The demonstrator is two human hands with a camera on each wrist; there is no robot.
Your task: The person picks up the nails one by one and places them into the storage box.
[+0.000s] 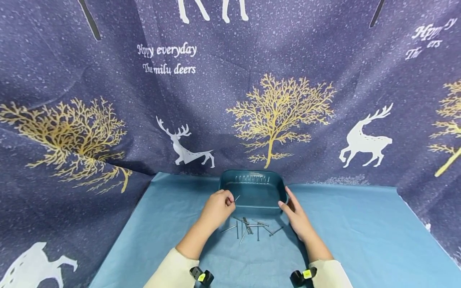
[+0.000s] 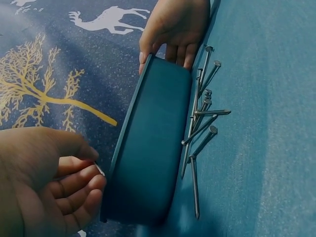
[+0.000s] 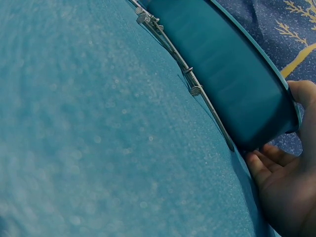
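Note:
A dark teal plastic basket [image 1: 252, 210] stands at the back of the table. At its left front corner my left hand [image 1: 217, 207] pinches a thin nail [image 2: 100, 170] between thumb and forefinger, its tip pointing over the rim. The other fingers of that hand are bent, as the left wrist view shows. My right hand [image 1: 299, 220] holds the basket's right end, thumb on the rim and fingertips down by the base [image 3: 249, 140]. Several loose steel nails [image 1: 258, 233] lie in a crossed heap right in front of the basket, between my forearms.
A blue cloth [image 1: 360, 240] covers the table. Close behind the basket hangs a dark blue curtain [image 1: 230, 120] printed with deer and golden trees; it also runs along the left side.

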